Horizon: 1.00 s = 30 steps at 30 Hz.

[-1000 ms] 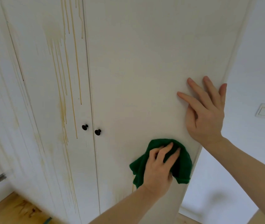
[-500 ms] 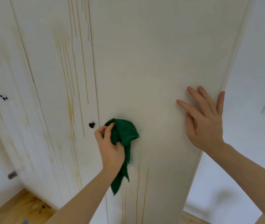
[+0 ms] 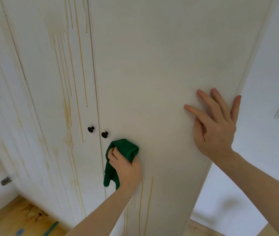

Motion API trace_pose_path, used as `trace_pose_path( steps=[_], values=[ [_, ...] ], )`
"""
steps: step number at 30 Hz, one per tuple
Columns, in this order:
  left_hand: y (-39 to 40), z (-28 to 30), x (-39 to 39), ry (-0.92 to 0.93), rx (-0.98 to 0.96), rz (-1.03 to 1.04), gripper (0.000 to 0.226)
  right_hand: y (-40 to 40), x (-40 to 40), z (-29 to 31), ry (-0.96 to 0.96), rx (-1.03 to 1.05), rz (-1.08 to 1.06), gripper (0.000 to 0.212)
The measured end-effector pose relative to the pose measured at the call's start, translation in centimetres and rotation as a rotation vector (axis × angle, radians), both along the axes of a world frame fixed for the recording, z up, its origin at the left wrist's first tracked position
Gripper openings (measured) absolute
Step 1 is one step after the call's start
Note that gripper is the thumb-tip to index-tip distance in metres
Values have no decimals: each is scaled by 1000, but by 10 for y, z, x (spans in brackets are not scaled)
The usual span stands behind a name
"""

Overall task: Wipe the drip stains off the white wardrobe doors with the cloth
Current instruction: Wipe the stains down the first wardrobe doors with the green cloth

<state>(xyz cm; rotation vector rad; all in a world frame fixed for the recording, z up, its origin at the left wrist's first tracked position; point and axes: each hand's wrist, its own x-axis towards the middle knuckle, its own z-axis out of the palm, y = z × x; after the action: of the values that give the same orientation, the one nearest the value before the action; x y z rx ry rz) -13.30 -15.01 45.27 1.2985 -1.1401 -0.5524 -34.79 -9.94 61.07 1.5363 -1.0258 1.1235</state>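
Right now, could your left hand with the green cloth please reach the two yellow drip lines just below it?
Probably yes: the left hand and green cloth sit directly above the yellow drip lines, with nothing between.

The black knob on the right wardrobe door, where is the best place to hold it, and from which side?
Pinch the black knob round its rounded head, coming straight out from the door face. It stands proud on a short stem. The left hand with the cloth is just below it.
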Motion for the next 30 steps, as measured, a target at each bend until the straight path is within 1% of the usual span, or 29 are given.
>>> trace_pose_path(
  steps=[4, 6, 10, 13, 15, 17, 20, 23, 27, 30],
  values=[
    [35, -8, -26, -52, -68, -146, 77, -1, 0, 0, 3, -2, 0, 38],
    [50, -12, -38, -103, -107, -216, 70, 0, 0, -1, 1, -2, 1, 37],
    [73, -18, -62, -287, -220, -355, 56, 0, 0, -1, -9, 7, 4, 37],
    [78, -14, -68, -439, -376, -449, 48, 2, 0, -1, -7, 25, 3, 38],
    [73, -9, -66, -460, -409, -504, 44, 4, 0, 0, -6, 43, 5, 38],
    [66, -2, -59, -413, -392, -515, 41, 7, -1, 0, 1, 73, 16, 38],
    [60, 9, -40, -248, -364, -411, 43, 13, -2, -1, 7, 119, 50, 40],
    [46, 18, -3, -77, -291, -213, 53, 15, -3, -6, 12, 142, 64, 42],
    [10, 18, 58, -30, -213, 3, 46, 10, -4, -13, 21, 101, 25, 43],
    [-13, 15, 91, -54, -124, 67, 46, 4, -5, -16, 13, 61, 16, 42]
  ],
)
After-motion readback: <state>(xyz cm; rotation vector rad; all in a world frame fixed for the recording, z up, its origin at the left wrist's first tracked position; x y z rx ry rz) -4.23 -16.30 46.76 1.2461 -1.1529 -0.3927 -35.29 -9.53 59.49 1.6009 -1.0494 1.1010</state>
